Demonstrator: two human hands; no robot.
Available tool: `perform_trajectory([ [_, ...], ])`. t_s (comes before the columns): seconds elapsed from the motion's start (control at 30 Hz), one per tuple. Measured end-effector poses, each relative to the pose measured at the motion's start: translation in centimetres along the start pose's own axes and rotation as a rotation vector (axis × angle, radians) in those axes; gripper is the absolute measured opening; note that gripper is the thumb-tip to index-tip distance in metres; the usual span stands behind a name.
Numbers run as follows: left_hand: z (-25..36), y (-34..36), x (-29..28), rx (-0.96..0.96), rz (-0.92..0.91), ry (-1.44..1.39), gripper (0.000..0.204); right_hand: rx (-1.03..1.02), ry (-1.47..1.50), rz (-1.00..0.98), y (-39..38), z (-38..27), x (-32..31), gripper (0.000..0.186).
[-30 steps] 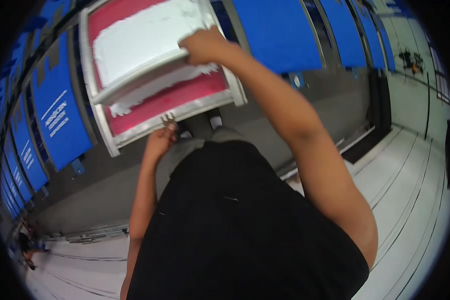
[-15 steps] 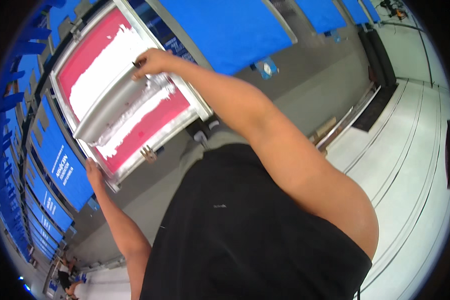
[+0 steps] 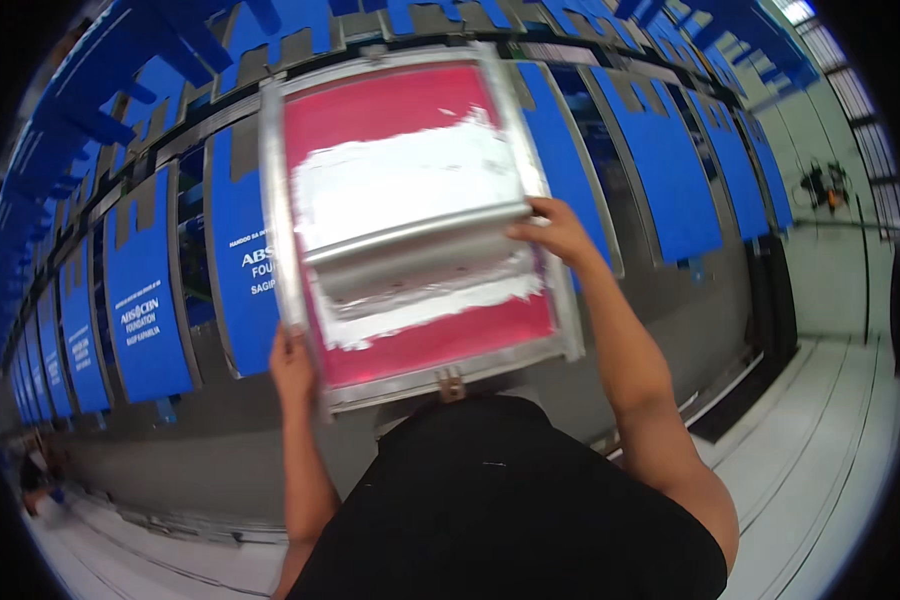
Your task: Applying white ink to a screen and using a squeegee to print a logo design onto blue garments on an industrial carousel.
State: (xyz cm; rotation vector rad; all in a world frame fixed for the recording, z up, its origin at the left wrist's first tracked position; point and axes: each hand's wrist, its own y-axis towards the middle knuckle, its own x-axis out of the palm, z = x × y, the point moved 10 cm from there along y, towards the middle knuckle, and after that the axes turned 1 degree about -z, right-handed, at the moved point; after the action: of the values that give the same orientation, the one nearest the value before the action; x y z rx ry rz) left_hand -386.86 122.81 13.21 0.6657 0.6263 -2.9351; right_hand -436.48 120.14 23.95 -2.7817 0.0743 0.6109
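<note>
A screen-printing frame (image 3: pixel 279 215) with pale metal bars and red mesh is in front of my torso. A broad band of white ink (image 3: pixel 400 185) covers the middle of the mesh. Across the ink lies a long silvery squeegee (image 3: pixel 420 255), nearly from bar to bar. My left hand (image 3: pixel 293 365) is closed round the lower part of the frame's left bar. At the squeegee's right end, my right hand (image 3: pixel 558 232) reaches over the right bar with finger and thumb closed on that end. A small metal hinge piece (image 3: pixel 451 384) sits on the near bar.
Rows of blue printed fabric panels (image 3: pixel 148 300) lie on a long grey table (image 3: pixel 670 320) to both sides and beyond. More blue pieces hang at the upper left. A person (image 3: pixel 36 472) is far off at lower left. White floor (image 3: pixel 800 470) lies at right.
My view has turned, and the frame now appears straighter and farther right. Both hands have stayed with it, the left at its left bar, the right at the squeegee's end.
</note>
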Motion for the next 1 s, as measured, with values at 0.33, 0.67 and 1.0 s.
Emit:
perform_trajectory([
  [0.33,10.8,-6.9,24.0,0.094,-0.002,-0.211,0.047,0.085,0.157,-0.012,-0.2,12.2,-23.0,0.038],
  [0.67,10.1,-8.0,23.5,0.004,0.126,-0.134,0.042,0.046,0.146,-0.043,1.7,13.2,-22.6,0.032],
  [1.0,7.7,-5.3,25.0,-0.05,0.088,-0.181,0.045,0.097,0.082,-0.044,2.6,16.0,-22.5,0.044],
])
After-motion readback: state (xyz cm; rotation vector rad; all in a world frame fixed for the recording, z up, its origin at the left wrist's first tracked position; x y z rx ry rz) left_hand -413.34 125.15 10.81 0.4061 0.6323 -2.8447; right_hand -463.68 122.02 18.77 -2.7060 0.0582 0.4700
